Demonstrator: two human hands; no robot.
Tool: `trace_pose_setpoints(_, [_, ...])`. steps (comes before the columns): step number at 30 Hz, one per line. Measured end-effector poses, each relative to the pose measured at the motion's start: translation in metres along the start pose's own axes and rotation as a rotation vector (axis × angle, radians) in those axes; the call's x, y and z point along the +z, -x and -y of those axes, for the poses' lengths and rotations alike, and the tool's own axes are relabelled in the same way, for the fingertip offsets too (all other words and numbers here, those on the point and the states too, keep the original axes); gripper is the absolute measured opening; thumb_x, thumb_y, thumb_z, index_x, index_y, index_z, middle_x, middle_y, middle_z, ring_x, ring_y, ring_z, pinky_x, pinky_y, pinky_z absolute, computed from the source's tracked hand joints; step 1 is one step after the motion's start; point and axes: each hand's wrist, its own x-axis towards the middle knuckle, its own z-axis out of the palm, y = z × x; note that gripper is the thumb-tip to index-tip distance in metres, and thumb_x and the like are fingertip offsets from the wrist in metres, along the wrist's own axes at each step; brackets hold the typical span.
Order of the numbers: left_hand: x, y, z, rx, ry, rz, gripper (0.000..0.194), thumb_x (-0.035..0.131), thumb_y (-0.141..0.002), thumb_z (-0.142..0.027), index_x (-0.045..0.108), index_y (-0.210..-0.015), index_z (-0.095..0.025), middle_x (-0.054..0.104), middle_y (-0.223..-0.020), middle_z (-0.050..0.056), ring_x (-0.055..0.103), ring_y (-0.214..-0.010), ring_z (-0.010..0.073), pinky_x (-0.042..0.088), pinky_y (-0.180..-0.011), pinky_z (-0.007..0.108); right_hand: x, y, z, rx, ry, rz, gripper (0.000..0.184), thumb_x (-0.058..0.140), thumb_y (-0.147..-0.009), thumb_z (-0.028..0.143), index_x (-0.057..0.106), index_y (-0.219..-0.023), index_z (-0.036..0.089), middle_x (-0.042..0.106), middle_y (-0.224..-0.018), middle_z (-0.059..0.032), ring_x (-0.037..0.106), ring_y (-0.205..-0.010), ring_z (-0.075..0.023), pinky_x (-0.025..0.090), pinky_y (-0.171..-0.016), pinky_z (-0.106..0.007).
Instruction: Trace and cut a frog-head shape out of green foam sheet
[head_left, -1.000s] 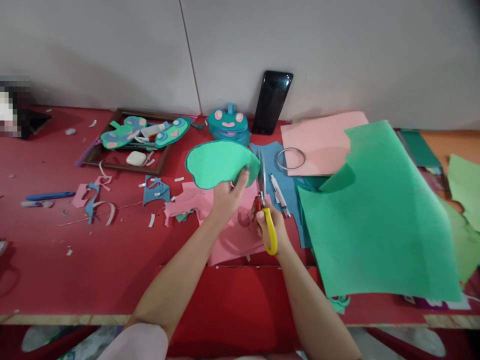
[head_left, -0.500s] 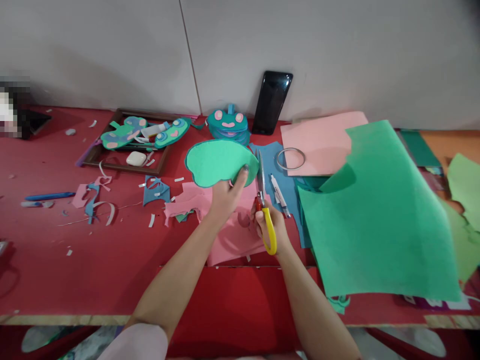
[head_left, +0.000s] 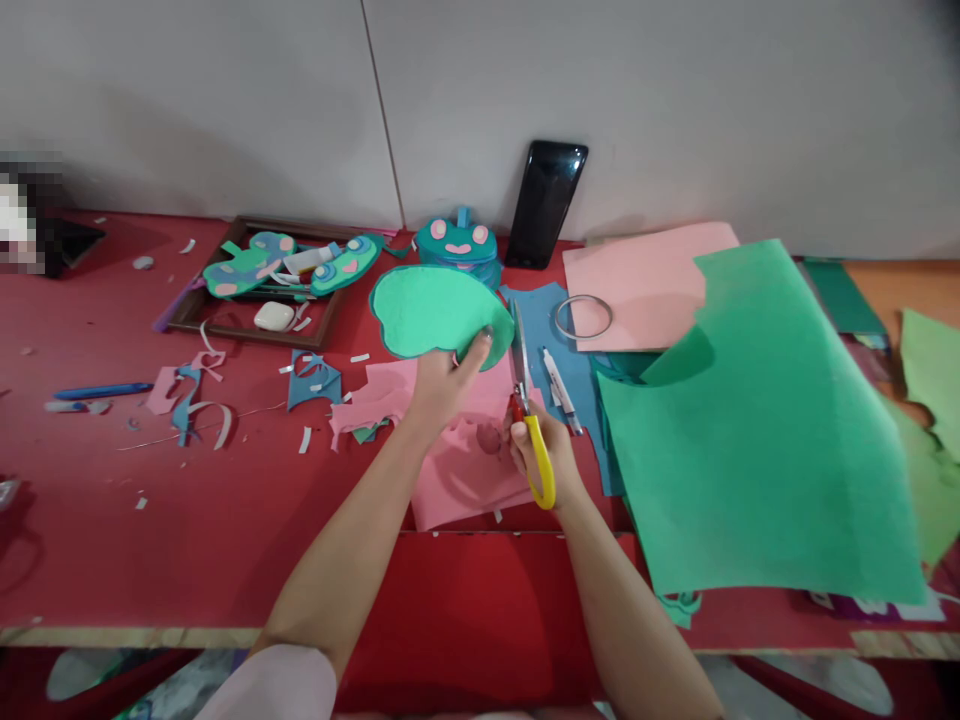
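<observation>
A rounded green felt piece (head_left: 427,310) with a darker edge is held up in my left hand (head_left: 450,380), thumb on top and fingers hidden underneath. My right hand (head_left: 544,445) grips scissors (head_left: 540,465) with a yellow and a red handle. The blades point away from me, close to the felt piece's right edge. Under both hands lie pink felt sheets (head_left: 465,490). A white pen (head_left: 561,390) rests on blue felt (head_left: 540,310), just right of the blades.
A dark phone (head_left: 546,205) leans on the wall. Felt faces (head_left: 457,240) sit at the back, near a wooden frame (head_left: 247,335). A metal ring (head_left: 583,317) lies on pink felt. A large green sheet (head_left: 765,450) spreads rightward. Scraps (head_left: 184,400) and a blue pen (head_left: 103,390) lie left.
My left hand and the green felt piece have shifted slightly up and to the left. My right hand with the scissors has barely moved.
</observation>
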Motion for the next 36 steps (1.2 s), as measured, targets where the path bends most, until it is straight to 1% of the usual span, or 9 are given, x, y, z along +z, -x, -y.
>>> trace_pose_setpoints(4, [-0.003, -0.002, 0.001, -0.012, -0.030, 0.026, 0.029, 0.052, -0.080, -0.044, 0.052, -0.062, -0.022, 0.059, -0.066, 0.001, 0.055, -0.070, 0.0160, 0.044, -0.071, 0.027, 0.000, 0.000, -0.001, -0.005, -0.013, 0.000, 0.043, 0.054, -0.074, 0.063, 0.043, -0.071, 0.021, 0.034, -0.053, 0.0063, 0.032, -0.044, -0.0072, 0.025, -0.040, -0.020])
trace_pose_setpoints(10, [-0.008, -0.003, -0.004, -0.016, -0.058, 0.037, 0.031, 0.052, -0.080, -0.043, 0.050, -0.058, -0.021, 0.053, -0.058, -0.001, 0.050, -0.060, 0.0130, 0.043, -0.063, 0.025, -0.001, 0.000, -0.004, -0.012, 0.004, 0.012, 0.045, 0.051, -0.075, 0.065, 0.043, -0.071, 0.021, 0.035, -0.053, 0.0064, 0.031, -0.044, -0.0069, 0.024, -0.040, -0.020])
trace_pose_setpoints(16, [-0.012, -0.006, -0.003, 0.015, -0.067, 0.025, 0.025, 0.054, -0.079, -0.042, 0.055, -0.066, -0.020, 0.061, -0.068, 0.003, 0.054, -0.070, 0.0151, 0.045, -0.073, 0.027, -0.001, 0.000, -0.003, -0.016, 0.022, 0.023, 0.047, 0.051, -0.074, 0.067, 0.043, -0.071, 0.020, 0.037, -0.054, 0.0060, 0.033, -0.045, -0.0068, 0.025, -0.040, -0.020])
trace_pose_setpoints(19, [-0.012, -0.007, -0.003, 0.004, -0.061, 0.054, 0.029, 0.053, -0.080, -0.042, 0.053, -0.061, -0.021, 0.059, -0.063, 0.002, 0.053, -0.066, 0.0146, 0.045, -0.069, 0.026, -0.001, -0.001, -0.002, -0.012, 0.030, 0.019, 0.047, 0.051, -0.074, 0.067, 0.043, -0.070, 0.020, 0.037, -0.054, 0.0057, 0.033, -0.045, -0.0069, 0.026, -0.040, -0.020])
trace_pose_setpoints(21, [-0.012, -0.007, -0.004, -0.005, -0.042, 0.059, 0.028, 0.052, -0.080, -0.042, 0.053, -0.061, -0.021, 0.059, -0.063, 0.001, 0.053, -0.065, 0.0143, 0.045, -0.068, 0.026, -0.001, -0.001, -0.002, -0.001, 0.038, 0.013, 0.048, 0.051, -0.072, 0.068, 0.043, -0.069, 0.020, 0.037, -0.054, 0.0055, 0.033, -0.044, -0.0071, 0.026, -0.039, -0.020])
trace_pose_setpoints(24, [-0.012, -0.007, -0.005, -0.024, -0.016, 0.040, 0.025, 0.055, -0.078, -0.041, 0.054, -0.063, -0.020, 0.060, -0.066, 0.001, 0.054, -0.068, 0.0145, 0.045, -0.069, 0.025, -0.001, 0.000, -0.001, 0.005, 0.039, 0.005, 0.048, 0.051, -0.073, 0.068, 0.043, -0.070, 0.020, 0.037, -0.054, 0.0054, 0.033, -0.044, -0.0072, 0.026, -0.039, -0.021])
trace_pose_setpoints(27, [-0.012, -0.007, -0.004, -0.054, -0.021, 0.026, 0.027, 0.057, -0.075, -0.042, 0.052, -0.060, -0.020, 0.056, -0.062, 0.000, 0.053, -0.066, 0.0142, 0.044, -0.067, 0.025, -0.001, 0.000, -0.002, 0.001, 0.031, 0.005, 0.047, 0.050, -0.074, 0.067, 0.044, -0.070, 0.020, 0.038, -0.055, 0.0052, 0.033, -0.044, -0.0068, 0.026, -0.039, -0.020])
trace_pose_setpoints(32, [-0.014, -0.007, -0.004, -0.030, -0.025, 0.053, 0.024, 0.055, -0.078, -0.040, 0.055, -0.065, -0.020, 0.059, -0.067, 0.002, 0.055, -0.073, 0.0148, 0.044, -0.073, 0.026, 0.000, -0.001, -0.002, 0.000, 0.039, -0.009, 0.044, 0.052, -0.075, 0.063, 0.044, -0.069, 0.020, 0.037, -0.054, 0.0054, 0.033, -0.044, -0.0065, 0.026, -0.039, -0.020])
trace_pose_setpoints(36, [-0.015, -0.007, -0.003, -0.055, -0.032, 0.063, 0.028, 0.057, -0.077, -0.041, 0.051, -0.058, -0.020, 0.054, -0.058, 0.000, 0.056, -0.072, 0.0157, 0.044, -0.068, 0.026, 0.000, -0.001, 0.000, 0.004, 0.033, -0.019, 0.044, 0.054, -0.074, 0.062, 0.043, -0.067, 0.020, 0.038, -0.054, 0.0051, 0.034, -0.044, -0.0067, 0.027, -0.038, -0.020])
